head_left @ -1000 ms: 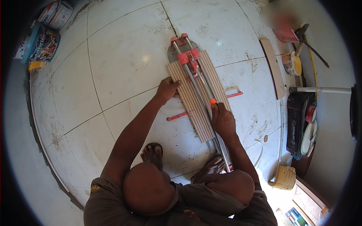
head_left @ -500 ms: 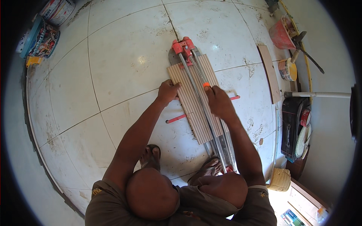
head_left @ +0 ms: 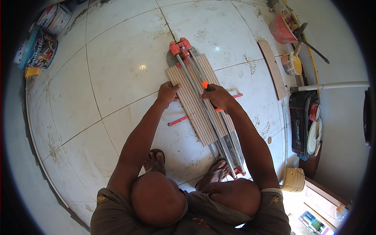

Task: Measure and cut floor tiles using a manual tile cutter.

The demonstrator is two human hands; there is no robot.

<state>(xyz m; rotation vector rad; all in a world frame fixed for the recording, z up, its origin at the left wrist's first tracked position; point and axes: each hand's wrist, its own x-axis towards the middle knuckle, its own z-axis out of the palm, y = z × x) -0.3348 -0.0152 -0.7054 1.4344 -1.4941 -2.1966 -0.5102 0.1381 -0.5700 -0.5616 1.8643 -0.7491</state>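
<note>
a beige ribbed board (head_left: 192, 102) lies on a tile cutter (head_left: 222, 147) that stands on the white tiled floor (head_left: 125, 51), well in from the floor's left and right edges. the board's long axis runs slantwise: its far end points ahead and somewhat left, its near end back toward the person and to the right. the ribs follow that length, and the cutter's metal rails pass above it, roughly in line. the red head (head_left: 180, 46) sits just past the board's far end; a red side bar (head_left: 178, 120) sticks out beyond the left long edge.

the left forearm (head_left: 139, 129) slants forward and to the right, almost straight at the wrist. the left grip (head_left: 168, 94) is narrow, pinching the board's left long edge, thumb on top, the other fingers partly hidden at the side.

the right forearm (head_left: 252, 137) leans forward and to the left, back of the hand upward. the right grip (head_left: 217, 96) is closed around the black handle with orange ends (head_left: 205, 84), above the board's middle.

the right foot (head_left: 219, 168) is near the cutter's near end.
</note>
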